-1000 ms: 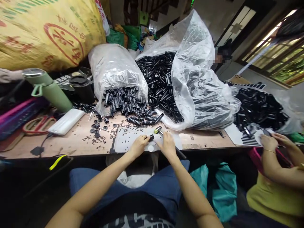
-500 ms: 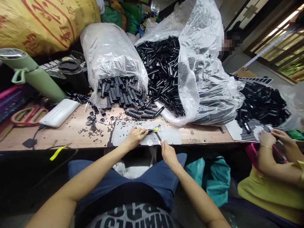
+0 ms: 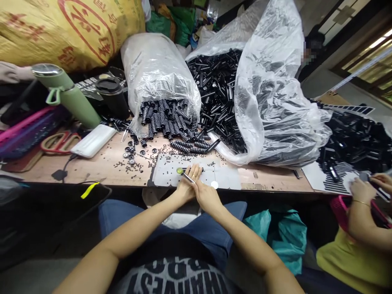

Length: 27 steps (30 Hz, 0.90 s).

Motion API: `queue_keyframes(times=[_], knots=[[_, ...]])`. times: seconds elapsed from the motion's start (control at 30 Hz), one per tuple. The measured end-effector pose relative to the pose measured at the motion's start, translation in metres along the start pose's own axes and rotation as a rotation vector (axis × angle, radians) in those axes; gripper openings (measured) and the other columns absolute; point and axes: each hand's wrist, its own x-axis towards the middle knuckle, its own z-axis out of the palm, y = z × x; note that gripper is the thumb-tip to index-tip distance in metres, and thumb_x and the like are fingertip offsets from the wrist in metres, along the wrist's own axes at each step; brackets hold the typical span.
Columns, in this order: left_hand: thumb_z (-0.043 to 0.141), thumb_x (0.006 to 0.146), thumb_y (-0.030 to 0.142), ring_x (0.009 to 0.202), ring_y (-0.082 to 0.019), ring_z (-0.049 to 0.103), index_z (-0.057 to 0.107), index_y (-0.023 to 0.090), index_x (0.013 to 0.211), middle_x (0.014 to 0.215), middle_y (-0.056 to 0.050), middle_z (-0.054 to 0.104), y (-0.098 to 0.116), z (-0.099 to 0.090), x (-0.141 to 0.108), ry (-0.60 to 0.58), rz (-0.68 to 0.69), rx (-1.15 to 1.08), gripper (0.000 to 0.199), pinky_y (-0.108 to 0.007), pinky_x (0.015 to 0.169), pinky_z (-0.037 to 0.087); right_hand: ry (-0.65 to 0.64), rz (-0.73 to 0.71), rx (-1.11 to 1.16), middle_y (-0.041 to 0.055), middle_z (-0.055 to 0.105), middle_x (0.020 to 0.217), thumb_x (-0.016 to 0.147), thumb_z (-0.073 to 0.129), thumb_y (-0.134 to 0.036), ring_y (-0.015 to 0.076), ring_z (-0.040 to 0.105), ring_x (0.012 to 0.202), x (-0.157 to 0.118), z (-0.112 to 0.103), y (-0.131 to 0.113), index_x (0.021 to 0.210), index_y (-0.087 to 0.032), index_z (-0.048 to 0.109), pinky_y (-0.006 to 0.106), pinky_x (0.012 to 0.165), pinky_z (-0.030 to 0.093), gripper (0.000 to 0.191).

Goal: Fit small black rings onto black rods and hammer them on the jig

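Observation:
My left hand [image 3: 187, 187] lies with its fingers together over a short black tube [image 3: 200, 169], whose end shows past the fingertips. Under it is a translucent white sheet [image 3: 228, 176] at the table's front edge. Close against that hand, my right hand [image 3: 207, 197] is closed round the slim grey handle of a tool [image 3: 188, 177]. The tool slants up to the left and ends in a round yellow-green head [image 3: 179, 171], so it resembles a small mallet. Tiny black bits are scattered on the sheet.
Behind the sheet, plastic bags hold ribbed black tubes [image 3: 167, 118] and smooth black tubes [image 3: 219, 94]. Scissors [image 3: 59, 143], a white power bank [image 3: 93, 141], a green flask [image 3: 72, 98] and a dark cup [image 3: 112, 96] stand left. A co-worker's hands [image 3: 363, 192] work at right.
The tool's yellow-green head has swung from right of my left hand to its left. My right hand has come against my left hand. The view has shifted slightly.

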Motion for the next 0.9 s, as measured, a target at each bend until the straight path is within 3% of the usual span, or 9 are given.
queue_keyframes(times=[0.07, 0.23, 0.33, 0.43, 0.5, 0.6, 0.7, 0.8, 0.9], knots=[[0.036, 0.089, 0.029, 0.143, -0.031, 0.018, 0.025, 0.000, 0.145, 0.150, -0.023, 0.028, -0.001, 0.003, -0.002, 0.012, 0.006, -0.012, 0.064, -0.051, 0.114, 0.017, -0.066, 0.010, -0.028, 0.0081, 0.069, 0.081, 0.100, 0.029, -0.036, 0.0214, 0.064, 0.067, 0.001, 0.001, 0.000, 0.107, -0.018, 0.056, 0.026, 0.059, 0.038, 0.033], [0.041, 0.086, 0.042, 0.144, -0.034, 0.012, 0.027, -0.002, 0.144, 0.151, -0.024, 0.027, 0.003, 0.004, -0.007, -0.014, 0.031, -0.017, 0.074, -0.051, 0.115, 0.013, 0.182, 0.009, 0.091, 0.0083, 0.068, 0.083, 0.102, 0.017, -0.039, 0.0194, 0.064, 0.070, -0.003, -0.010, -0.002, 0.104, -0.018, 0.056, 0.025, 0.061, 0.039, 0.044], [0.040, 0.087, 0.036, 0.142, -0.033, 0.021, 0.029, -0.002, 0.143, 0.148, -0.025, 0.031, 0.001, 0.002, -0.005, -0.016, 0.024, -0.013, 0.068, -0.049, 0.114, 0.016, 0.050, 0.024, -0.022, 0.0099, 0.069, 0.082, 0.101, 0.024, -0.037, 0.0216, 0.065, 0.071, 0.000, -0.003, -0.003, 0.109, -0.016, 0.056, 0.026, 0.061, 0.038, 0.039], [0.041, 0.088, 0.027, 0.131, -0.031, 0.040, 0.035, 0.001, 0.140, 0.138, -0.024, 0.046, -0.007, -0.004, 0.006, -0.012, 0.040, -0.030, 0.058, -0.047, 0.110, 0.026, -0.046, 0.069, -0.095, 0.0083, 0.070, 0.079, 0.101, 0.028, -0.036, 0.0226, 0.066, 0.070, 0.002, 0.001, 0.003, 0.102, -0.018, 0.057, 0.026, 0.058, 0.035, 0.035], [0.040, 0.089, 0.016, 0.116, -0.028, 0.053, 0.043, 0.005, 0.135, 0.122, -0.020, 0.058, -0.010, -0.010, 0.013, -0.027, 0.003, -0.041, 0.048, -0.045, 0.103, 0.037, 0.023, 0.122, -0.088, 0.0065, 0.070, 0.077, 0.102, 0.025, -0.038, 0.0217, 0.066, 0.069, -0.001, -0.003, 0.015, 0.097, -0.020, 0.057, 0.026, 0.057, 0.034, 0.037], [0.038, 0.085, 0.003, 0.096, -0.024, 0.058, 0.052, 0.011, 0.126, 0.102, -0.015, 0.062, -0.001, -0.020, 0.009, -0.041, -0.066, -0.057, 0.044, -0.039, 0.085, 0.048, 0.116, 0.240, -0.100, 0.0052, 0.069, 0.076, 0.102, 0.027, -0.041, 0.0205, 0.065, 0.067, -0.005, -0.012, 0.047, 0.093, -0.021, 0.056, 0.026, 0.058, 0.033, 0.036], [0.042, 0.088, 0.007, 0.088, -0.024, 0.058, 0.056, 0.014, 0.120, 0.096, -0.013, 0.061, 0.006, -0.029, -0.003, -0.047, 0.002, -0.116, 0.036, -0.036, 0.075, 0.050, 0.156, 0.349, -0.156, 0.0061, 0.067, 0.076, 0.101, 0.030, -0.043, 0.0213, 0.064, 0.067, -0.005, -0.014, 0.090, 0.090, -0.021, 0.057, 0.027, 0.059, 0.034, 0.036], [0.043, 0.091, 0.016, 0.097, -0.027, 0.056, 0.057, 0.012, 0.120, 0.110, -0.019, 0.058, -0.018, -0.039, 0.007, 0.052, -0.056, -0.128, 0.032, -0.039, 0.079, 0.048, 0.248, 0.346, -0.190, 0.0087, 0.065, 0.085, 0.099, 0.037, -0.041, 0.0234, 0.062, 0.080, 0.003, -0.012, 0.125, 0.091, -0.018, 0.059, 0.030, 0.068, 0.039, 0.032], [0.042, 0.089, 0.010, 0.118, -0.033, 0.045, 0.061, 0.013, 0.113, 0.122, -0.021, 0.052, -0.072, -0.045, 0.042, 0.125, -0.102, 0.003, 0.032, -0.050, 0.092, 0.040, 0.420, 0.189, -0.139, 0.0108, 0.062, 0.100, 0.095, 0.046, -0.037, 0.0245, 0.055, 0.097, 0.025, -0.012, 0.133, 0.101, -0.016, 0.059, 0.033, 0.083, 0.041, 0.025]])
